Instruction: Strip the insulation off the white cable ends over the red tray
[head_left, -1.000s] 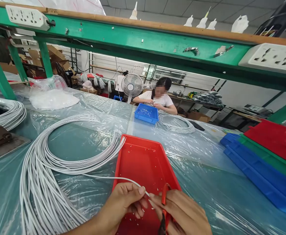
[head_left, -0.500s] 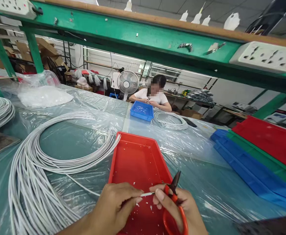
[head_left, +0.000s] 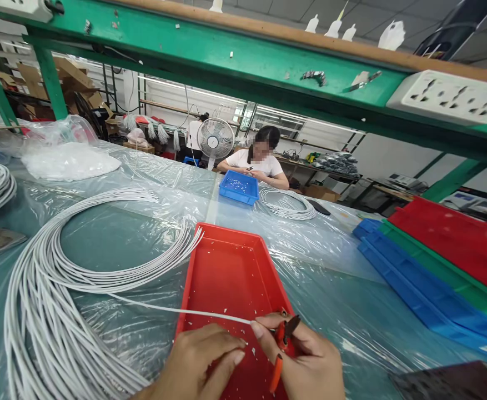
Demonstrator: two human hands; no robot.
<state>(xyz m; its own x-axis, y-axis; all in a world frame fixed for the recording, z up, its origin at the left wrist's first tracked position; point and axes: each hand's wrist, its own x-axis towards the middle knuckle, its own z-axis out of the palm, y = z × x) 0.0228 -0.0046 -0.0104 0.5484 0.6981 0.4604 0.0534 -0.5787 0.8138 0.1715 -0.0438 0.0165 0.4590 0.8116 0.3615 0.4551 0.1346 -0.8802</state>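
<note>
From where I'm standing, the person's right hand [head_left: 310, 358] is pinching one white cable [head_left: 210, 314] near its end, between thumb and forefinger, over the red tray [head_left: 226, 266]; that same hand is also carrying red-handled cutters [head_left: 285, 340], their dark blades pointing up and away from the cable; the left hand [head_left: 199, 355] is curling just below the cable, thumb and forefinger tips lying close to each other, and I cannot tell whether they are pressing together or gripping anything; the cable is stretching leftward over the tray's side to the big looped bundle [head_left: 35, 289], which is lying on the plastic-covered table [head_left: 343, 289], some of its ends resting by the tray's far left corner; small pale scraps [head_left: 254, 351] are dotting the tray floor; to the right, a stack of red, green and blue trays [head_left: 438, 278] is sitting well apart from the hands; across the table a co-worker [head_left: 271, 165] is sitting behind a small blue tray [head_left: 235, 194], with another white coil [head_left: 289, 206] lying beside it and a fan [head_left: 215, 139] standing near.
</note>
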